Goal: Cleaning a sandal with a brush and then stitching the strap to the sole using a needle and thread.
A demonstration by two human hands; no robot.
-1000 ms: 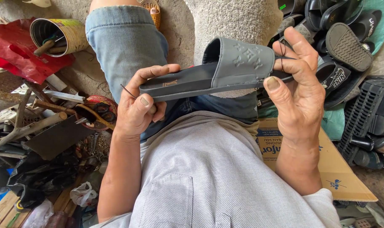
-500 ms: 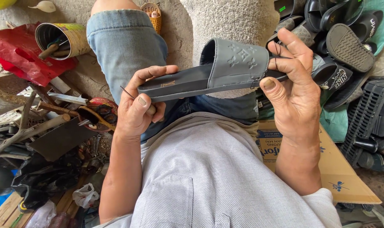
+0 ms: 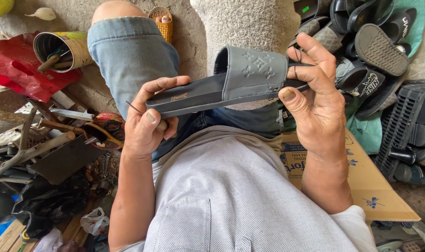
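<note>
Concrete floor (image 3: pixel 193 32): tin can (image 3: pixel 65 49) w/ tools on red bag (image 3: pixel 21 74), scrap pile (image 3: pixel 44 149) left, cardboard (image 3: pixel 366 186), sandals (image 3: pixel 375 51) right.

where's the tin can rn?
Head view, upper left: the tin can lies on its side on the red bag, tool handles inside, just left of the denim-covered knee.

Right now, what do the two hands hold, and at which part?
Both hold a grey slide sandal. The left hand grips its heel end, together with a thin awl-like tool. The right hand grips the toe end, beside the strap.
</note>
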